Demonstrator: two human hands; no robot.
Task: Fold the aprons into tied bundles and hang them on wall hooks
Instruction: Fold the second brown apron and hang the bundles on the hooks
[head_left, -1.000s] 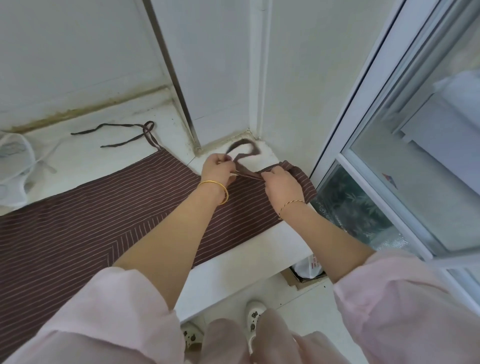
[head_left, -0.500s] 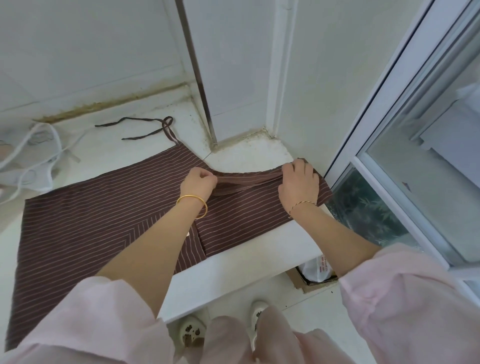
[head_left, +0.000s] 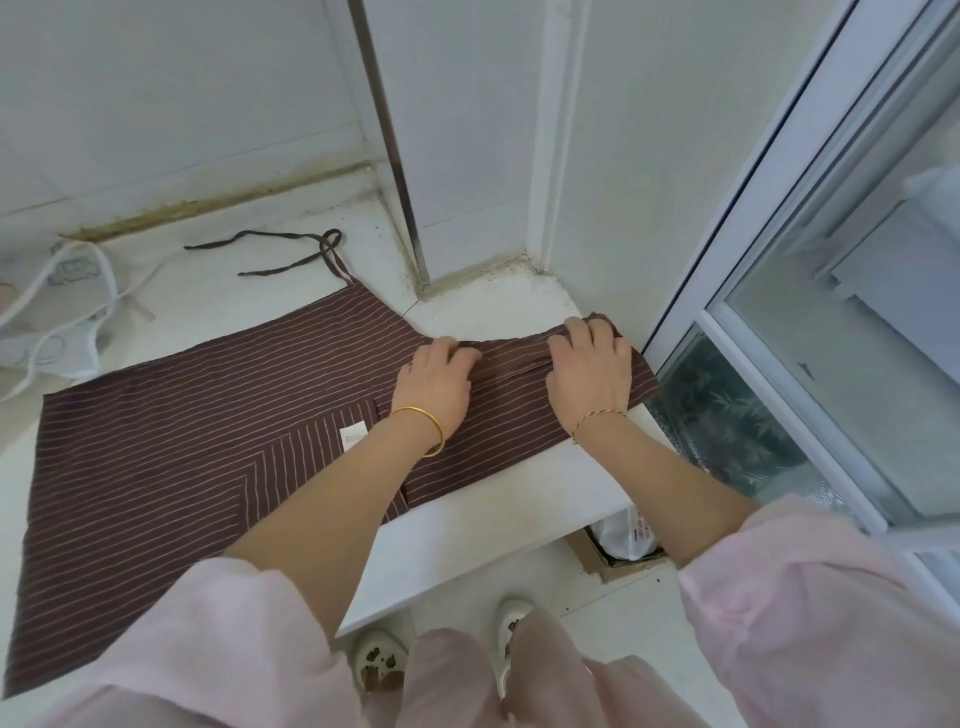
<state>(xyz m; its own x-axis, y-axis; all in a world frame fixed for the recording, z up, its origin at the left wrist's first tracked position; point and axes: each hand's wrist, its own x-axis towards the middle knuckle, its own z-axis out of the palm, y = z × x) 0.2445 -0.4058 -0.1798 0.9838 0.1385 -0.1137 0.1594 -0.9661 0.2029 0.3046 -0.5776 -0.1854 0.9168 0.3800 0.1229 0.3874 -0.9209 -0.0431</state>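
A: Where is the apron, and what are the hands doing with it?

B: The brown striped apron (head_left: 182, 415) lies spread flat on the white surface (head_left: 493, 499), with its narrow end towards the window. A low fold runs across that end. The right hand (head_left: 589, 369) lies on the fold with its fingers fairly straight, pressing it down. The left hand (head_left: 439, 384) sits just beside it on the same fold, fingers bent over the edge; whether they pinch the cloth I cannot tell

A: How do you expect it to handle?

B: Thin, light and limp, I'd say: it lies flat with only shallow ripples. Cloth like that likely won't hold a crease by itself, so each turn wants a flat palm on it or it may spring open or go askew. It doesn't look fragile

A: And where should one take hold?

B: At the two ends of the fold together, hands apart, so the roll stays even. The tie straps (head_left: 291, 249) lie loose at the apron's far corner, well apart from both hands. They look thin and floppy, so I'd pinch them near where they join the cloth when the bundle needs tying
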